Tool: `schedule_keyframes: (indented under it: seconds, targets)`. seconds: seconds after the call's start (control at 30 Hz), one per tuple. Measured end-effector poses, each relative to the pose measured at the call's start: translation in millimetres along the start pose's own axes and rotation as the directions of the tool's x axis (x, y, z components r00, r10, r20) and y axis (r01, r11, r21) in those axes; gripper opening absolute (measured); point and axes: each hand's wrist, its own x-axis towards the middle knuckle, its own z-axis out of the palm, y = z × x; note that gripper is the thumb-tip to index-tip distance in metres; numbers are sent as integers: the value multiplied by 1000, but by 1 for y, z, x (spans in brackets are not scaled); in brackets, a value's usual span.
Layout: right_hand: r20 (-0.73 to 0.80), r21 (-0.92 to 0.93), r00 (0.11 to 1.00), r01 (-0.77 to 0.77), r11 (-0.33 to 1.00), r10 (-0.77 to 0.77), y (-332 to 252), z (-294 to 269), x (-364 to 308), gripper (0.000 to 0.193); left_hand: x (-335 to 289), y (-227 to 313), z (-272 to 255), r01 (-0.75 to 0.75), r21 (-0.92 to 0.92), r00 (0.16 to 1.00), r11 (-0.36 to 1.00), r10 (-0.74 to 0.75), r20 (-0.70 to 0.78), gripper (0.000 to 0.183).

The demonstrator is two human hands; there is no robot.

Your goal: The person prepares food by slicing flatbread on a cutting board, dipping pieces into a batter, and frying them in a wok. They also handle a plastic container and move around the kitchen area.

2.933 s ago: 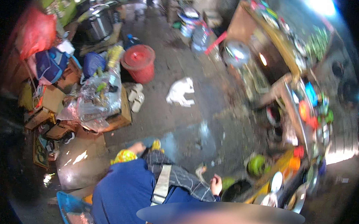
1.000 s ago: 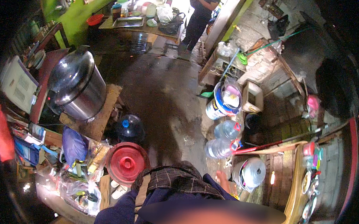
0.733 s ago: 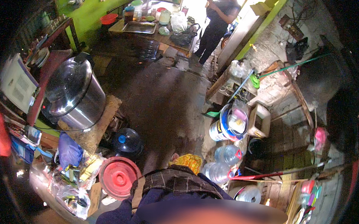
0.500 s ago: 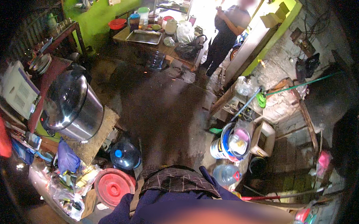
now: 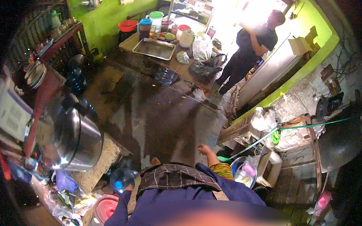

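Note:
My right hand is out in front of my right side, at the end of a yellow-and-green patterned sleeve. It hangs over the floor with its fingers loosely apart and nothing visible in them. The broom-like green bristles are the nearest thing to it. Only a small blurred part of my left hand shows past the dark blue sleeve, beside a large blue water bottle. Its fingers cannot be made out. A checked dark cloth lies across my front.
A steel pot stands on a wooden surface at left. Ahead, a table carries a metal tray, jugs and bags. Someone in dark clothes stands by the bright doorway. A bucket and a wooden shelf are at right.
My view has shifted, and the table and doorway now sit farther right. My right hand and patterned sleeve have come into view. A bit of my left hand now shows beside the bottle.

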Motion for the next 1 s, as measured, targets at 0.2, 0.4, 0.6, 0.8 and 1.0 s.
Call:
schedule_keyframes:
  seconds: [0.2,0.4,0.6,0.8,1.0]
  targets:
    - [61,75,950,-309,948,305,15,-28,-23,31,112,165,-88,-140,-412,989,900,149,-11,27]
    - [-32,3,902,-431,903,430,-2,-71,13,31,193,297,-164,-294,-261,936,920,221,-274,34]
    - [111,-265,960,-220,939,256,-61,-143,194,30,207,327,-159,-177,-48,926,983,150,-345,29]
    - [258,-356,961,194,914,-103,-185,-183,439,30,191,323,-157,-31,213,996,977,48,-79,25]
    - [471,206,844,176,963,-255,-392,-117,630,28,206,328,-160,246,-264,957,933,-278,-89,27]
